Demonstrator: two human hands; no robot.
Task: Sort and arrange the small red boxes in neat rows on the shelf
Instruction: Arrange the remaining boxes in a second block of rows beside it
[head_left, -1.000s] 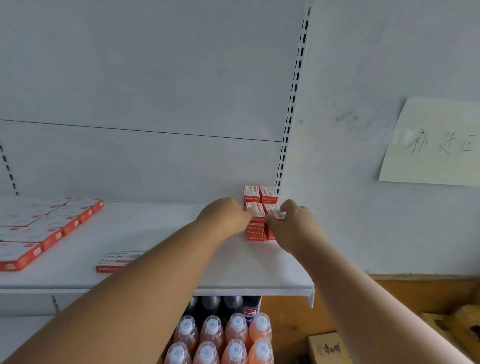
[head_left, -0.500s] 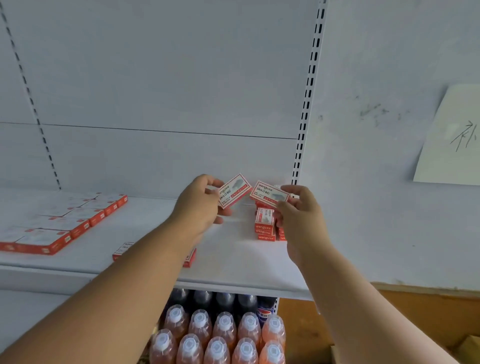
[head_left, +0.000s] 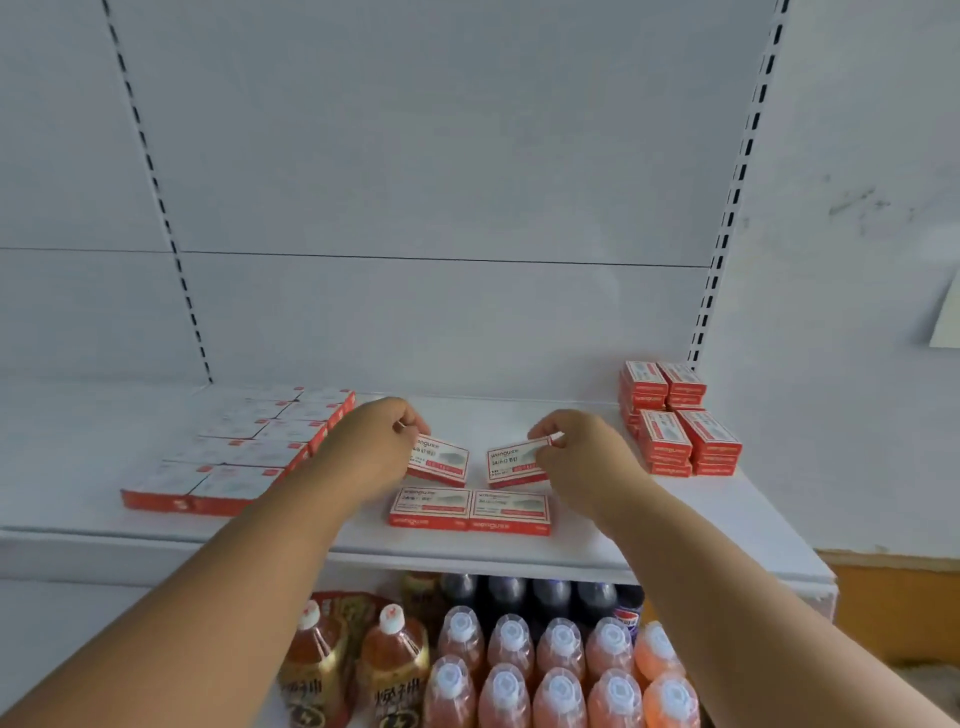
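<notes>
Left hand (head_left: 371, 449) grip holds one red box (head_left: 440, 461), right hand (head_left: 582, 457) grip another (head_left: 514, 462), both tilted behind two boxes (head_left: 470, 512) lying on the shelf (head_left: 675, 519).

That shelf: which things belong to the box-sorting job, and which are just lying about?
Job: small red cardboard boxes in left hand and right hand; front pair; corner stack.
Lying about: flat red-edged packs; orange plastic drink bottles; dark cola bottles.
</notes>
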